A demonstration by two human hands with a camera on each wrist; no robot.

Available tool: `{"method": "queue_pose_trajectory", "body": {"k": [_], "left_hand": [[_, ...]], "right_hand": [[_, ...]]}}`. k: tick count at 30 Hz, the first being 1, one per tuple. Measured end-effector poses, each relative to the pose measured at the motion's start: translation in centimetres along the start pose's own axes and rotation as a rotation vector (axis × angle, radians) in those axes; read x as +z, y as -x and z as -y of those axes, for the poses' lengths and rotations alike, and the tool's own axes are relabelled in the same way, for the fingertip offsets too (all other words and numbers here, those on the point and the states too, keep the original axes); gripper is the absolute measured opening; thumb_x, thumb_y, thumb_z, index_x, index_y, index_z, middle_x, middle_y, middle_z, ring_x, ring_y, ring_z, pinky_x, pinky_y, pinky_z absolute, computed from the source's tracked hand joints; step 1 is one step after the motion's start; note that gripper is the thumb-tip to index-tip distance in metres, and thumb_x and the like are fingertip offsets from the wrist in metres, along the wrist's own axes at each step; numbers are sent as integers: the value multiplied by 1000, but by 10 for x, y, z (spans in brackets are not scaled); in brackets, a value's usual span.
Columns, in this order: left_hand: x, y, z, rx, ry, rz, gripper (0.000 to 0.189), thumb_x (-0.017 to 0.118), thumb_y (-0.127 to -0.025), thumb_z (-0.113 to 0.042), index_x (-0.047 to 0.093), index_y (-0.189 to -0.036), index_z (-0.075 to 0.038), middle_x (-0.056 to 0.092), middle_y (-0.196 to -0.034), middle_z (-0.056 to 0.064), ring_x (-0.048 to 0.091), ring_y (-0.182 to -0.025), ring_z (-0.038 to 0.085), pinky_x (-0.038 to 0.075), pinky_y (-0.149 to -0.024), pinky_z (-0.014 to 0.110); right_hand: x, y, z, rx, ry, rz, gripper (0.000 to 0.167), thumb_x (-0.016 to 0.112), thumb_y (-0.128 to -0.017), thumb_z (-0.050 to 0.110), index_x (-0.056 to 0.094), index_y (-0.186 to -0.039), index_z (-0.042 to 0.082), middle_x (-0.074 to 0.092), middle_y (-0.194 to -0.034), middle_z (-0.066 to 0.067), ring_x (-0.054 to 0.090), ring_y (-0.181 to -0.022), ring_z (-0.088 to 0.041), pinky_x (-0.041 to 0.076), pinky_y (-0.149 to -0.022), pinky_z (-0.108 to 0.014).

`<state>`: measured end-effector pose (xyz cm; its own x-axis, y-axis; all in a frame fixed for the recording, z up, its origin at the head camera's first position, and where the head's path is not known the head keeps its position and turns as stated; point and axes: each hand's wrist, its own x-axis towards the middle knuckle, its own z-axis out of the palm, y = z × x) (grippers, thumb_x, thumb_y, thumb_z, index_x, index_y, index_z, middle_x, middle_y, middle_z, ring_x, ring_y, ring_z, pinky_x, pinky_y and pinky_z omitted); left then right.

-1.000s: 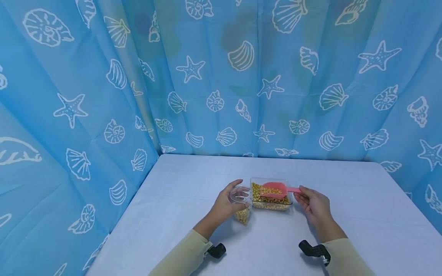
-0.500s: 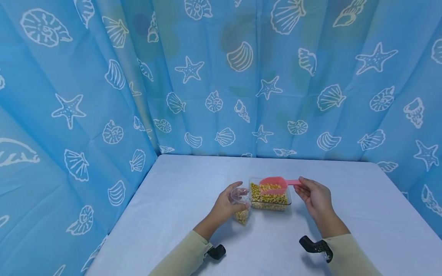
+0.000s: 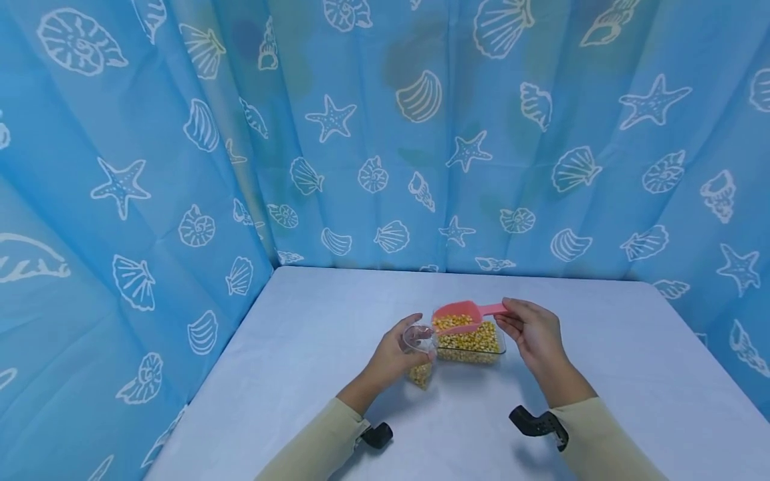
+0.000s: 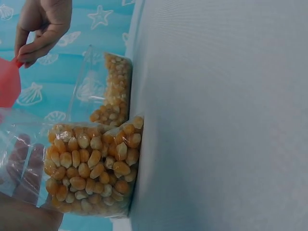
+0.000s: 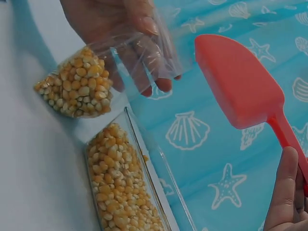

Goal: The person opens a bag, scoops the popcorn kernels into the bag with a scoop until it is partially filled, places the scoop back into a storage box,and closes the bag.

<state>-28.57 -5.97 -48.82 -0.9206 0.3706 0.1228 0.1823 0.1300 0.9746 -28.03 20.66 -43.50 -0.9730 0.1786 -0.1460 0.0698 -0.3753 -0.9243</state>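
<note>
A clear plastic bag (image 4: 91,163), its lower part filled with corn kernels, stands on the table. My left hand (image 3: 388,361) holds its upper part, fingers and thumb spread around the mouth. My right hand (image 3: 535,337) pinches the handle of a pink scoop (image 3: 475,317), which carries corn kernels (image 3: 452,323). In the head view the scoop's front edge overlaps the bag's mouth; in the right wrist view its underside faces the camera, above the bag. Below the scoop sits a clear rectangular container (image 5: 126,187) with many more kernels.
A white cloth covers the table (image 3: 325,314). A blue curtain (image 3: 373,133) with white shell and starfish prints hangs behind it and along the left. The container stands just right of the bag.
The right hand has lifted the scoop with kernels out of the container and moved it left, up to the bag's mouth. The left hand and bag have stayed nearly still.
</note>
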Motion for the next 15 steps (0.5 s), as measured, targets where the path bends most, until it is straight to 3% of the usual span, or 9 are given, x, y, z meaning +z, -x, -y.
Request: {"method": "queue_pose_trajectory", "body": {"k": [15], "left_hand": [[3,0,-1,-37,-73,-34,78,80,-82,-22,40,-148,-23,63,-119,-10,54,-118,16,39,-103,51]], "right_hand": [[9,2,1,-96,187,-13,39,68,-93,27,59,-119,0,66,-102,-8,69,-89,-16,54,-81,-28]]}}
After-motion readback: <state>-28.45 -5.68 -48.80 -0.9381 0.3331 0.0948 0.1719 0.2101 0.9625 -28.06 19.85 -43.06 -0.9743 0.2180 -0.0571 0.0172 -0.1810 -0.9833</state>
